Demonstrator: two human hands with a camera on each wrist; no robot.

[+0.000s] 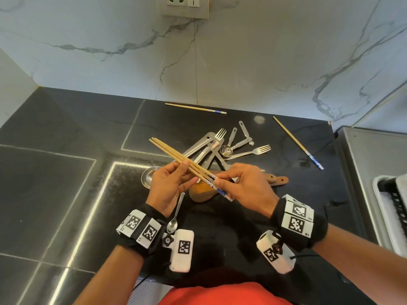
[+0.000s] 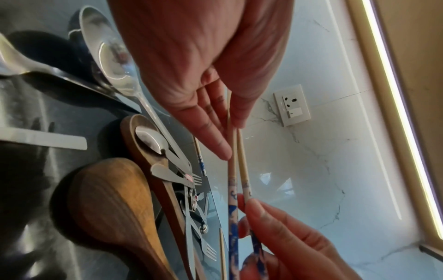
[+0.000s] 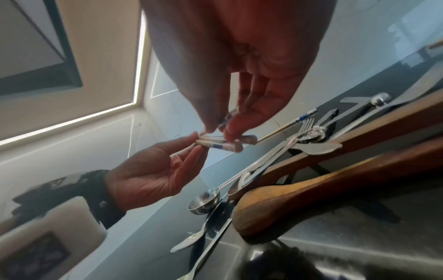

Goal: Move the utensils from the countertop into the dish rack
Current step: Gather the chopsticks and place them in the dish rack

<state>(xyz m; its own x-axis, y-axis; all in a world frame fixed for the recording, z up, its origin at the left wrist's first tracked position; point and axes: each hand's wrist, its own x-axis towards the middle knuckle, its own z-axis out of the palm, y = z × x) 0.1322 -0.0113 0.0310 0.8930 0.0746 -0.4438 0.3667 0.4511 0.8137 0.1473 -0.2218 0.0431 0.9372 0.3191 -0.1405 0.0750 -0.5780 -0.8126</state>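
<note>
Three wooden chopsticks [image 1: 176, 158] with blue-patterned ends are held in a bundle above the dark countertop [image 1: 66, 172]. My left hand [image 1: 184, 172] pinches them near the middle between thumb and fingers. My right hand [image 1: 222, 181] pinches their patterned ends. In the left wrist view the left hand [image 2: 230, 136] and right hand [image 2: 249, 208] both sit on the chopsticks [image 2: 232, 170]. The right wrist view shows the right hand [image 3: 218, 128] and left hand [image 3: 196, 144] meeting at the chopsticks [image 3: 223, 146]. The dish rack [image 1: 394, 205] is at the right edge.
Under the hands lies a pile of forks [image 1: 257, 150], measuring spoons [image 1: 226, 149], a metal ladle [image 1: 148, 176] and wooden spoons [image 1: 202, 194]. A teaspoon [image 1: 175, 216] lies near my left wrist. Two loose chopsticks lie by the wall [image 1: 196, 108] and to the right [image 1: 297, 142].
</note>
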